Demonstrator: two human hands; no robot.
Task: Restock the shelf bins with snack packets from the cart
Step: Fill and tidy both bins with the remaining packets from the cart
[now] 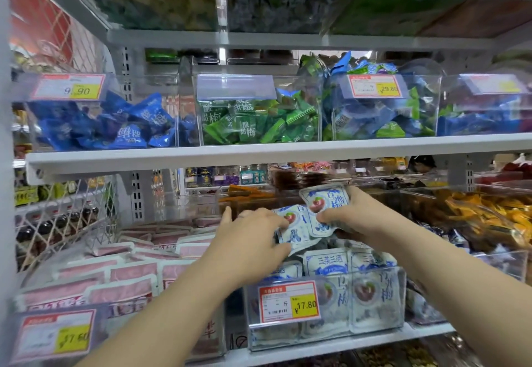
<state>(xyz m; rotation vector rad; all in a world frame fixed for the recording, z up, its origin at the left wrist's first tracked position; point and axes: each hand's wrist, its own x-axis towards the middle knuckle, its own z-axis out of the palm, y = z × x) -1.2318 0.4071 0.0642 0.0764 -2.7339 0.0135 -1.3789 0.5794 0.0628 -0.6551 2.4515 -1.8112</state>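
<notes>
Both hands are over a clear plastic bin (374, 309) on the lower shelf, which holds white-and-blue plum snack packets. My right hand (354, 217) grips a small stack of the same white-and-blue packets (322, 202) above the bin. My left hand (253, 237) pinches the lower packet (293, 231) of that stack with its fingers curled on it. More packets (328, 266) stand upright inside the bin. The cart is out of view.
A bin of pink packets (121, 277) lies to the left, a bin of orange packets (489, 217) to the right. The shelf above (259, 153) carries bins of blue (115, 124) and green (259, 124) packets. Price tags (288, 302) hang on the bin fronts.
</notes>
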